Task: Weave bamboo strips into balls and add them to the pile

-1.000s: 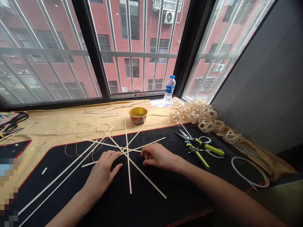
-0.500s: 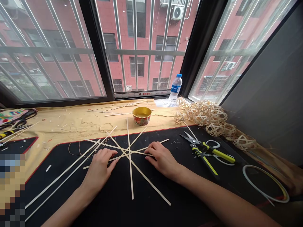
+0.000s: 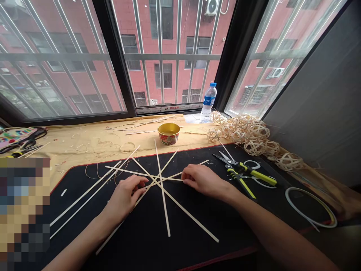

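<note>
Several thin pale bamboo strips lie crossed in a star on a black mat. My left hand rests on the strips left of the crossing, its fingers curled over one strip. My right hand lies right of the crossing with its fingertips pinching a strip's end against the mat. Both forearms reach in from the bottom edge.
Yellow-handled scissors lie right of my right hand. Beyond them are a heap of woven cane balls, a coiled white band, a gold bowl and a water bottle by the window. More long strips lie at left.
Both hands have closed in on the crossing, and the left has gone from flat to curled over a strip. One more long strip shows running down-left under the left hand. The view shifted slightly.
</note>
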Demonstrator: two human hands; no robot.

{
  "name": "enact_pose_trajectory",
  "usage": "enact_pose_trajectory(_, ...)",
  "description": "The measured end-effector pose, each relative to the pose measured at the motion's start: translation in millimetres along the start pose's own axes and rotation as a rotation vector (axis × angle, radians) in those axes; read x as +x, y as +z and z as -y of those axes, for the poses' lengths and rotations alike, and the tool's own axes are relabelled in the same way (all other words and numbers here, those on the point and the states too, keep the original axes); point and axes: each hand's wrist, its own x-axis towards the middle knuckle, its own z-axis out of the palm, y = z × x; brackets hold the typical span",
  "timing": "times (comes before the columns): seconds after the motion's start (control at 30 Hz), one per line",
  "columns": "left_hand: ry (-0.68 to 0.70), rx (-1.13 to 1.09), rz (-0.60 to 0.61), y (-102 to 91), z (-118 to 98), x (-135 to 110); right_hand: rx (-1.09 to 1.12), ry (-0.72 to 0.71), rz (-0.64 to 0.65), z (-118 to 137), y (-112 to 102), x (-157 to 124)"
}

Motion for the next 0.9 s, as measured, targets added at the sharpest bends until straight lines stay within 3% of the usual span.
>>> enact_pose_trajectory(0.2, 0.2, 0.002, 0.102, 3.0, -26.9, -14.5, 0.01, 0.065, 0.076, -10.3, -14.0, -22.7)
enact_pose_trajectory(0.3, 0.264, -0.012, 0.072, 5.6, -31.8, -16.9, 0.005, 0.081, 0.103, -14.1, -12.4, -24.9)
enact_pose_trajectory(0.43, 0.358, 0.044, -0.046, 9.1, -30.1, -12.1, -0.032, 0.082, 0.113, -14.4, -11.4, -21.8)
enact_pose_trajectory(0.7, 0.591, 0.199, 0.042, 40.4, -24.3, 6.8, -0.089, 0.034, 0.156, -9.9, -14.9, -14.1)
enact_pose_trajectory(0.9, 0.631, 0.185, -0.023, 60.3, -10.2, 7.2, 0.006, 0.0, 0.199, -19.4, -14.1, -6.3)
